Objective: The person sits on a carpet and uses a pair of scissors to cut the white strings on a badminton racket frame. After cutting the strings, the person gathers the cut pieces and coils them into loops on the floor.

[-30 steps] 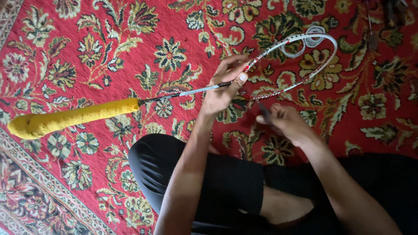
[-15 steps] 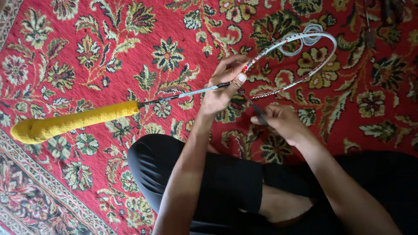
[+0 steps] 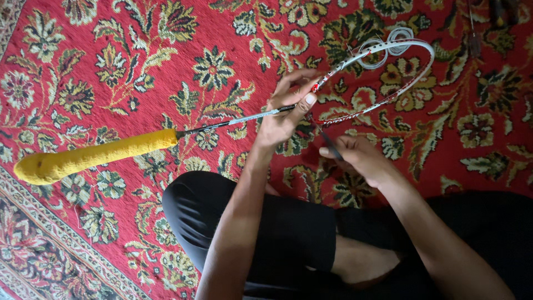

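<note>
Presently held: one badminton racket [image 3: 244, 118], unstrung, white-and-red frame, slim dark shaft, thick yellow grip pointing off to my left above the carpet [image 3: 111, 50]. I pinch it with my left hand [image 3: 283, 114] where shaft meets head, thumb pressed on top, fingers curled beneath. Its hoop tilts up and away to the right, with a loose white coil of string [image 3: 388, 47] at the far rim. My right hand [image 3: 361, 161] sits just below the frame, fingers closed on a thin dark tool [image 3: 331, 145] whose tip angles up toward the frame's lower edge. Beneath: my crossed legs in black shorts [image 3: 266, 233], on the red floral carpet.
</note>
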